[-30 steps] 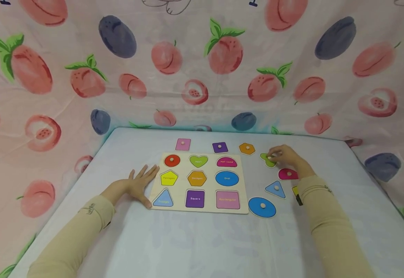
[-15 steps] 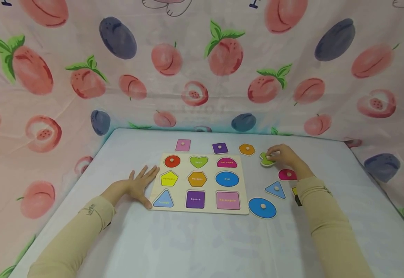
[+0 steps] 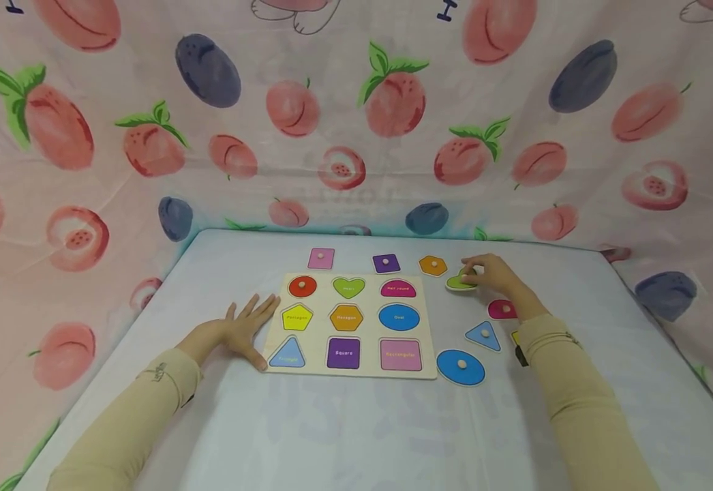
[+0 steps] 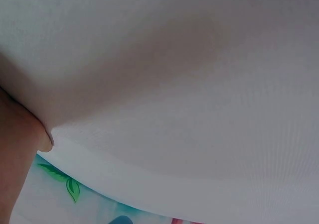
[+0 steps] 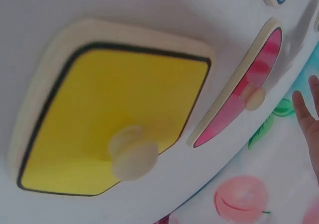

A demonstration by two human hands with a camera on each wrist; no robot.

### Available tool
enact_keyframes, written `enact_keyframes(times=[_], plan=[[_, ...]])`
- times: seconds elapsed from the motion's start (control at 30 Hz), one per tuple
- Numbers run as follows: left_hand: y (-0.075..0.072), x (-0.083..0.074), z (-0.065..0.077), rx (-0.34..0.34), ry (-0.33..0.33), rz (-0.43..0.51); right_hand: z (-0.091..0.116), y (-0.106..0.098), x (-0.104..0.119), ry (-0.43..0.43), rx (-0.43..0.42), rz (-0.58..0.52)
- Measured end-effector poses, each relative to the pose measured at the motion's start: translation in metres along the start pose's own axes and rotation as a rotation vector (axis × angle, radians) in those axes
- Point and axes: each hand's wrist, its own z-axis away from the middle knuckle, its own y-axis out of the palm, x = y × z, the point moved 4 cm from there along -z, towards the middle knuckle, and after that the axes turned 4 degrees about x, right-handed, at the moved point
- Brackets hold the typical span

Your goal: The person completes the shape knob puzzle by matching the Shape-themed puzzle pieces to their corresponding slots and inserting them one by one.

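My right hand [image 3: 493, 274] pinches the knob of a green heart puzzle piece [image 3: 457, 283], which is tilted close over the table, right of the orange hexagon piece. Spread straight, the fingers of my left hand [image 3: 246, 331] rest at the left edge of the wooden shape board [image 3: 315, 356]. The red circle piece [image 3: 302, 286] sits in the board's top left place. Printed shapes, among them a green heart [image 3: 348, 288], show on the rest of the board. In the left wrist view only a part of my left hand [image 4: 20, 149] shows, at the left edge.
Behind the board lie pink rectangle [image 3: 321, 258], purple square [image 3: 386, 264] and orange hexagon [image 3: 433, 266] pieces. To its right are a magenta half-round [image 3: 502, 309], a blue triangle [image 3: 483, 336] and a blue oval [image 3: 461, 367]. My right sleeve partly hides a yellow piece [image 5: 124, 84].
My right hand has shifted slightly left with the heart piece, which has tilted up from lying flat. My left hand stays at the board's edge.
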Motion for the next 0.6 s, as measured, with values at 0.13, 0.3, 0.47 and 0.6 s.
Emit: enact_keyframes(times=[0.13,0.3,0.47,0.6], plan=[[-0.002,0.000,-0.002,0.002,0.002,-0.007,0.001,0.001,0.004,-0.010,-0.016,-0.002],[-0.003,0.002,0.001,0.000,0.002,0.006,-0.001,0.006,0.009,-0.029,-0.058,0.004],[-0.001,0.002,0.000,-0.005,0.012,0.014,0.003,0.006,0.011,-0.019,-0.114,-0.003],[0.000,0.002,-0.002,0.004,0.009,0.017,0.005,0.007,0.012,-0.029,-0.126,-0.020]])
